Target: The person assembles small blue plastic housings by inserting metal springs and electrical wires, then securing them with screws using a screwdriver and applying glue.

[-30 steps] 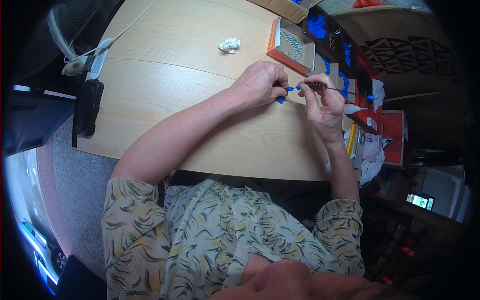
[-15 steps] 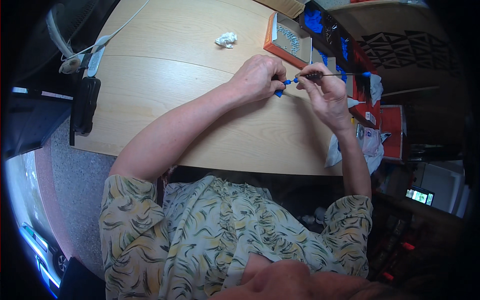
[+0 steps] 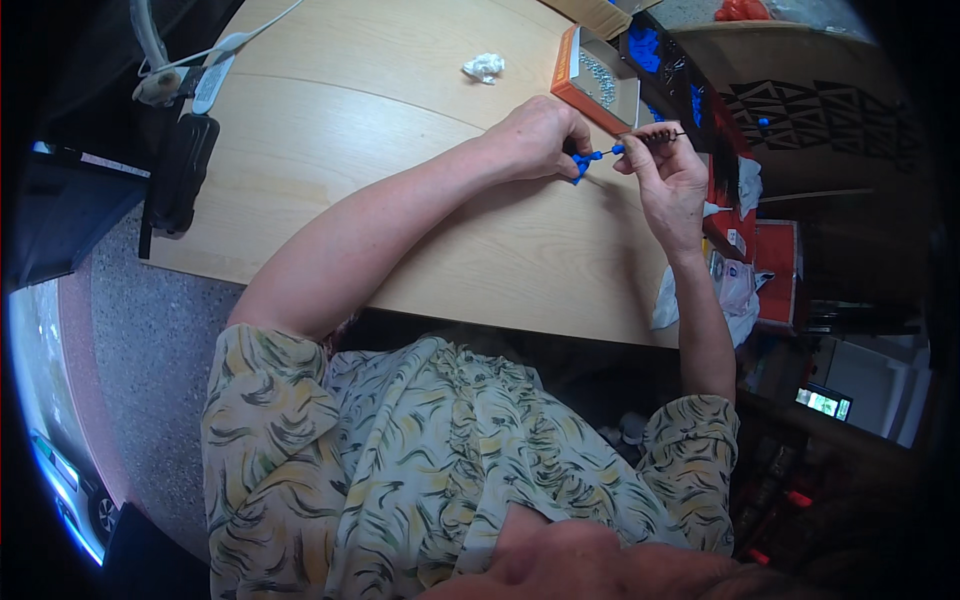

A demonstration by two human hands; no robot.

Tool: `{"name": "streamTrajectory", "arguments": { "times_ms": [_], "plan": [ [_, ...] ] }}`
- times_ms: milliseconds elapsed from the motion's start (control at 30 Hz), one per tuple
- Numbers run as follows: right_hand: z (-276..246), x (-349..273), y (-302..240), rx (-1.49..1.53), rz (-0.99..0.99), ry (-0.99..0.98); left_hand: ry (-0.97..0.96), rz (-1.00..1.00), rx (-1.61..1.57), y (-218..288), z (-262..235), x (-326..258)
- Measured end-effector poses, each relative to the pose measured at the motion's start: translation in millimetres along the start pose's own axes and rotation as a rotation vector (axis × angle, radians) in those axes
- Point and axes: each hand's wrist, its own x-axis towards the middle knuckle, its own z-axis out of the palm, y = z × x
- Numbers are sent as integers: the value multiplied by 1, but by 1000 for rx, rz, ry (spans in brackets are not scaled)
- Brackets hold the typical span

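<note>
My left hand (image 3: 540, 140) is above the table with its fingers closed in a pinch on a small blue piece (image 3: 580, 168). A thin dark strand with blue bead-like bits runs from there toward my right hand (image 3: 668, 180). That hand is closed too, thumb and fingers pinching the strand beside a blue bead (image 3: 618, 149). Across its fingers lies a dark, ridged length (image 3: 657, 137), its exact kind not clear. Farther right, a lone blue bead (image 3: 763, 121) shows against the dark background; the strand's link to it is hard to see.
Beyond my hands are an orange-edged box (image 3: 566, 70) of small shiny pieces and dark compartments with blue parts (image 3: 645, 48). Crumpled tissue (image 3: 485, 68) lies at the far middle. A black case (image 3: 187, 172) and power strip (image 3: 211, 82) line the left edge; a red box (image 3: 778, 262) stands right.
My right hand has turned, and the dark ridged length with its far blue bead now tilts upward. A little more of the blue beads shows between the hands. The whole view has shifted slightly.
</note>
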Motion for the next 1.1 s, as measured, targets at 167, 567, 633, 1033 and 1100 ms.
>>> {"name": "streamTrajectory", "arguments": {
  "times_ms": [167, 567, 633, 1033, 1100],
  "plan": [
    [14, -2, -6, -52, 29, 77, -5, -39, 34, 2, -3, -1],
    [-31, -19, 33, 441, 63, 338, -19, 54, -140, 24, -12, -3],
    [-31, -23, 37, 577, 98, 385, -36, 57, -214, 24, -12, -5],
    [-38, -28, 24, 606, -11, 322, -279, -178, -875, 22, -20, -2],
    [-39, -30, 21, 604, -66, 283, -303, -201, -896, 22, -22, -3]
  ]
}}
